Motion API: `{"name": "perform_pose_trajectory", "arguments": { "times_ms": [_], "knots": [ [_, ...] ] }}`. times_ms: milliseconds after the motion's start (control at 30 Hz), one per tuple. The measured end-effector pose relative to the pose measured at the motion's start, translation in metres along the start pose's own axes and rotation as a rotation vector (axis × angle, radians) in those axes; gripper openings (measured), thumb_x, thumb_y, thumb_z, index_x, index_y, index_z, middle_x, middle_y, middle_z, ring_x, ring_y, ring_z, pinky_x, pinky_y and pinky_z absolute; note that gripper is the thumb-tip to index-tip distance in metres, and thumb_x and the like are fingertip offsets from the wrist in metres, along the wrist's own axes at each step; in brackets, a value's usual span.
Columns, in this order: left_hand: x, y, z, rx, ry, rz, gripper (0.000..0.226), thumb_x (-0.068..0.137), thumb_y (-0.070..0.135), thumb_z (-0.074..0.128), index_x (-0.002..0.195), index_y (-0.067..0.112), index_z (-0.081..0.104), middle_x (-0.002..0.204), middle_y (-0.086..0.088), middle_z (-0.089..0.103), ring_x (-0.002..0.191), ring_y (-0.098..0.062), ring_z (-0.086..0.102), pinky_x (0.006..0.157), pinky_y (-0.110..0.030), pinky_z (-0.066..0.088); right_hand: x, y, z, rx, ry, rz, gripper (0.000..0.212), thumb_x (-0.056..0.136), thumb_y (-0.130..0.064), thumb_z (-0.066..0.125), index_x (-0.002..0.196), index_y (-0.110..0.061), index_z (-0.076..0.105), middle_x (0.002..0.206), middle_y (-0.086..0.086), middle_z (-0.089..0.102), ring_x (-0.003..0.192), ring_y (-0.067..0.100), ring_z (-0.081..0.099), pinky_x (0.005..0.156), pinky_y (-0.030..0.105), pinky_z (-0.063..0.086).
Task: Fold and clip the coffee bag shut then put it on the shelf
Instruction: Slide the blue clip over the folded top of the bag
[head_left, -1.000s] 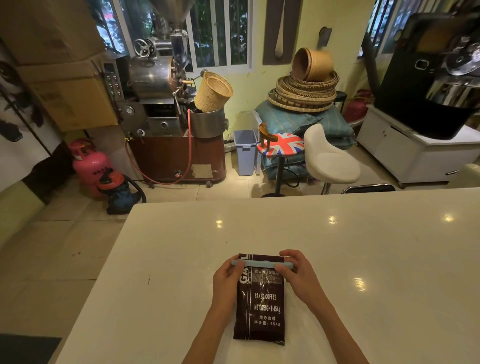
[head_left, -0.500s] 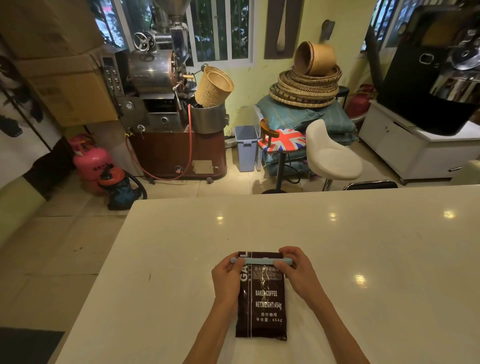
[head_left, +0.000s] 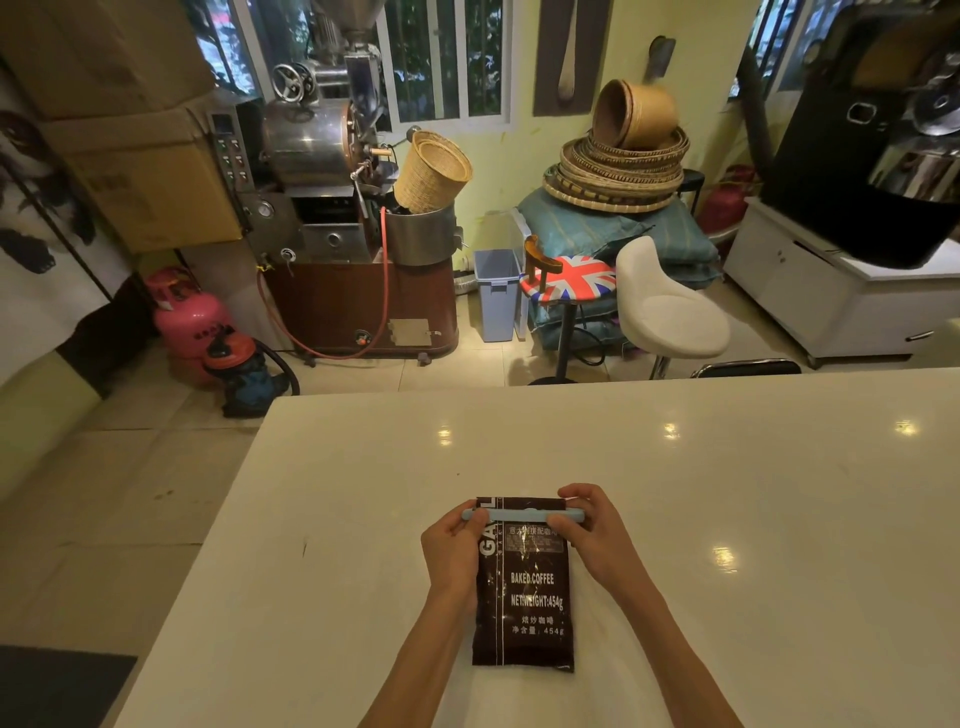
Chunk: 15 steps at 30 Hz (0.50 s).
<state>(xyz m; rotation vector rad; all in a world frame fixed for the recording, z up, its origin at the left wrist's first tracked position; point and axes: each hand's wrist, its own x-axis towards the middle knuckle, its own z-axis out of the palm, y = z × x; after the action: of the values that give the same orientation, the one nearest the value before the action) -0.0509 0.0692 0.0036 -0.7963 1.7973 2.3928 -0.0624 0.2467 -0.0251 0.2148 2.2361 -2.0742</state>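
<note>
The coffee bag (head_left: 523, 582) lies flat on the near middle of the white counter (head_left: 727, 493), its long axis running straight away from the person, folded top at the far end. It looks soft, crinkly and moderately heavy, best lifted by its body. Across that top sits a pale blue clip (head_left: 522, 515), the left hand (head_left: 451, 545) and right hand (head_left: 597, 535) pinching its ends.
</note>
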Motion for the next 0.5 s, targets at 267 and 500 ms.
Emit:
{"name": "perform_pose_trajectory", "arguments": {
  "times_ms": [267, 500],
  "knots": [
    [-0.003, 0.006, 0.002, -0.01, -0.057, 0.064, 0.019, 0.092, 0.002, 0.063, 0.088, 0.018, 0.073, 0.078, -0.002, 0.076, 0.06, -0.005, 0.074, 0.051, -0.014, 0.055, -0.01, -0.002, 0.018, 0.42, 0.043, 0.158, 0.05, 0.076, -0.014, 0.081, 0.12, -0.017, 0.057, 0.107, 0.02, 0.071, 0.092, 0.036, 0.073, 0.08, 0.049, 0.061],
    [-0.005, 0.004, 0.011, -0.042, 0.042, 0.061, 0.016, 0.091, 0.003, 0.065, 0.097, 0.014, 0.074, 0.085, -0.008, 0.075, 0.074, -0.019, 0.073, 0.062, -0.028, 0.059, -0.012, -0.014, 0.031, 0.423, 0.118, 0.184, 0.047, 0.071, -0.015, 0.086, 0.105, 0.0, 0.058, 0.097, 0.025, 0.072, 0.079, 0.035, 0.075, 0.068, 0.043, 0.061]
  ]
}}
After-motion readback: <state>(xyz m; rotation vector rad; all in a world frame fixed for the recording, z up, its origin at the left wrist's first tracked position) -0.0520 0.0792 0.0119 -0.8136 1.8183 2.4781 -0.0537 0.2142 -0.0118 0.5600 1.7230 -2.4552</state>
